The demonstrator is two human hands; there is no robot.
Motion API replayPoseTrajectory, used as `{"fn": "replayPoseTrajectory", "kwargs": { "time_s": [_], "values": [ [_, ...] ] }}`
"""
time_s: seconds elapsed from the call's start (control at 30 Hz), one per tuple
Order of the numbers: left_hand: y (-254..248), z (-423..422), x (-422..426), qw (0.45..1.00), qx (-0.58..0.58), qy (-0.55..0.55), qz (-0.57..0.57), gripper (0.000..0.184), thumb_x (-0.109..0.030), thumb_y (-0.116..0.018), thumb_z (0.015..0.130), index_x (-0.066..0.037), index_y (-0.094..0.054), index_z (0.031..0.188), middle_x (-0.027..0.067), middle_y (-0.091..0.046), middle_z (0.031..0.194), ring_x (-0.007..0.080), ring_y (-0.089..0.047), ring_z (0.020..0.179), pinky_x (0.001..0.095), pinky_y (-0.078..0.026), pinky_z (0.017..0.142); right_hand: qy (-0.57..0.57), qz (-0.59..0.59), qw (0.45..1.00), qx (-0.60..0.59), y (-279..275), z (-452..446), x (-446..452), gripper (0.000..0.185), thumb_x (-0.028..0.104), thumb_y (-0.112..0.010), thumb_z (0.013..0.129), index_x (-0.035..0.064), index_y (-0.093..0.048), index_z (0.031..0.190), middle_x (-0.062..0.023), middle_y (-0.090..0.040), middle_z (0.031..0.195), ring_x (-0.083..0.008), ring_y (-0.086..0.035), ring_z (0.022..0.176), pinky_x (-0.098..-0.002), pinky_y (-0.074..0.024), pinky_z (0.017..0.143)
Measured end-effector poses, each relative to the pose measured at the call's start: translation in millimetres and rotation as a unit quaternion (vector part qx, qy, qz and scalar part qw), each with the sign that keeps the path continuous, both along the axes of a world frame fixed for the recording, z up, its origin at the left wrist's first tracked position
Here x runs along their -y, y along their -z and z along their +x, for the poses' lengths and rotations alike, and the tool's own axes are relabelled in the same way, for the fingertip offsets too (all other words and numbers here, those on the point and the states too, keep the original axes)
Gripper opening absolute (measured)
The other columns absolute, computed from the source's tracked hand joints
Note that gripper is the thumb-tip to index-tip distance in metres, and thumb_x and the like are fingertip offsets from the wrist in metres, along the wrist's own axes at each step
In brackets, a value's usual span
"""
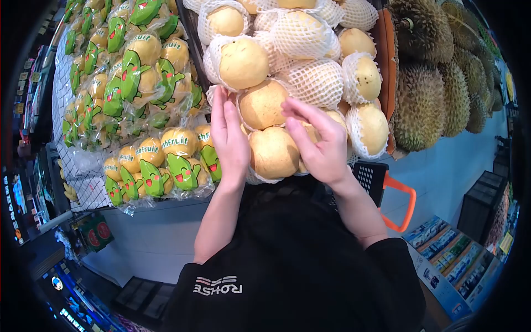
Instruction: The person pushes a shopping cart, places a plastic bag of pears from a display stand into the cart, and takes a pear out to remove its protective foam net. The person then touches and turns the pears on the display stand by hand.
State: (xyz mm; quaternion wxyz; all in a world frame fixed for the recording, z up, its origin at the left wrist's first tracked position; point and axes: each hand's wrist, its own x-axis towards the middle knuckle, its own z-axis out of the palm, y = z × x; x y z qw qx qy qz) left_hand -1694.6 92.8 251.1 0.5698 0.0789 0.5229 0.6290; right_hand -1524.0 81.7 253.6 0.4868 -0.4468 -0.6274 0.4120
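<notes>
Round yellow-brown fruits fill a bin in front of me, many in white foam nets. My left hand (230, 137) is beside the left of a bare fruit (275, 152) at the near edge, its fingers stretched out. To the right of that fruit is my right hand (319, 140), fingers extended and slightly curved, the tips close to another fruit (263, 104) a little farther back. Whether the fingertips touch it I cannot tell. Neither hand is wrapped round anything. A netted fruit (243, 63) lies just beyond my left fingertips.
Bagged yellow fruits with green cartoon labels (180, 149) are stacked on the left. Spiky durians (418, 108) lie on the right, past a brown divider (385, 72). A black basket with an orange handle (412, 207) stands below right, near a blue-and-white box (456, 299).
</notes>
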Motion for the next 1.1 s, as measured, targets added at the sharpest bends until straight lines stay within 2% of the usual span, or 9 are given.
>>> {"fn": "replayPoseTrajectory", "kwargs": {
  "time_s": [0.03, 0.1, 0.13, 0.27, 0.4, 0.63, 0.77, 0.87, 1.1],
  "values": [
    [0, 1, 5, 0.995, 0.088, -0.007, -0.043, 0.054, -0.022, -0.042, 0.105, 0.004, -0.027, 0.149, 0.0208, -0.039, 0.149, 0.0277, -0.043, 0.135, 0.0389, -0.036, 0.11, 0.004, 0.0, 1.0, -0.003, 0, 1, 6, 0.033, 0.008, -0.069, 0.086, -0.0047, -0.064, 0.116, -0.0213, -0.068, 0.105, -0.0319, -0.068, 0.097, -0.038, -0.0526, 0.087],
    [28, 17, 26, 0.925, -0.337, 0.132, 0.115, 0.055, -0.013, -0.05, 0.102, 0.009, -0.028, 0.147, 0.0237, -0.034, 0.151, 0.0291, -0.041, 0.137, 0.0404, -0.034, 0.112, -0.015, 0.085, 0.99, 0.114, 4, 4, 15, 0.028, 0.007, -0.07, 0.085, -0.0051, -0.066, 0.11, -0.0215, -0.069, 0.101, -0.0343, -0.068, 0.094, -0.039, -0.0532, 0.084],
    [35, 15, 29, 0.924, -0.336, 0.141, 0.114, 0.061, -0.004, -0.055, 0.097, 0.012, -0.024, 0.147, 0.025, -0.032, 0.152, 0.0281, -0.041, 0.136, 0.039, -0.036, 0.111, 0.0, 0.123, 0.983, 0.134, 8, 3, 13, 0.029, 0.007, -0.069, 0.085, -0.0059, -0.064, 0.111, -0.0228, -0.067, 0.103, -0.0359, -0.066, 0.096, -0.04, -0.0529, 0.084],
    [46, 16, 34, 0.92, -0.345, 0.143, 0.121, 0.068, -0.011, -0.062, 0.095, 0.013, -0.024, 0.146, 0.0257, -0.04, 0.145, 0.0259, -0.048, 0.129, 0.0357, -0.043, 0.105, 0.008, 0.137, 0.952, 0.272, 7, 5, -6, 0.043, 0.013, -0.066, 0.086, -0.0079, -0.056, 0.121, -0.024, -0.064, 0.109, -0.0358, -0.064, 0.097, -0.0416, -0.0521, 0.084],
    [47, 18, 33, 0.943, -0.267, 0.146, 0.134, 0.068, -0.006, -0.06, 0.095, 0.013, -0.021, 0.147, 0.0242, -0.039, 0.146, 0.0255, -0.045, 0.131, 0.0354, -0.04, 0.108, 0.002, 0.127, 0.937, 0.324, 8, -2, -16, 0.055, 0.022, -0.069, 0.085, -0.0111, -0.052, 0.124, -0.0242, -0.063, 0.108, -0.0352, -0.064, 0.096, -0.041, -0.0524, 0.084],
    [51, 16, 49, 0.966, -0.175, 0.127, 0.138, 0.075, 0.001, -0.055, 0.094, 0.01, -0.007, 0.151, 0.0238, -0.021, 0.156, 0.0266, -0.029, 0.143, 0.0353, -0.03, 0.114, -0.029, 0.079, 0.926, 0.367, 15, -29, -31, 0.094, 0.037, -0.077, 0.077, -0.0162, -0.031, 0.139, -0.0375, -0.051, 0.125, -0.0451, -0.058, 0.11, -0.0431, -0.0493, 0.094],
    [60, 14, 66, 0.934, -0.277, 0.167, 0.155, 0.085, -0.005, -0.064, 0.089, 0.009, -0.008, 0.152, 0.0243, -0.025, 0.154, 0.0276, -0.031, 0.141, 0.0378, -0.027, 0.115, -0.07, 0.0, 0.93, 0.36, 15, -33, -46, 0.118, 0.042, -0.084, 0.067, -0.0162, -0.017, 0.144, -0.0382, -0.048, 0.126, -0.0463, -0.054, 0.116, -0.0438, -0.0462, 0.099],
    [56, 14, 68, 0.886, -0.375, 0.228, 0.149, 0.116, -0.012, -0.082, 0.075, 0.005, 0.003, 0.153, 0.0255, -0.017, 0.156, 0.029, -0.026, 0.143, 0.0395, -0.024, 0.117, -0.073, 0.001, 0.936, 0.346, 21, -36, -49, 0.123, 0.041, -0.086, 0.063, -0.0161, -0.014, 0.145, -0.0363, -0.047, 0.127, -0.0451, -0.052, 0.118, -0.0432, -0.0447, 0.101],
    [57, 20, 67, 0.912, -0.322, 0.185, 0.172, 0.121, -0.012, -0.084, 0.072, 0.003, 0.005, 0.153, 0.0279, -0.015, 0.156, 0.0302, -0.024, 0.144, 0.0412, -0.023, 0.117, -0.058, -0.031, 0.944, 0.322, 18, -41, -50, 0.12, 0.037, -0.085, 0.063, -0.0137, -0.015, 0.147, -0.0346, -0.049, 0.126, -0.0442, -0.052, 0.118, -0.0437, -0.044, 0.101]
  ]
}}
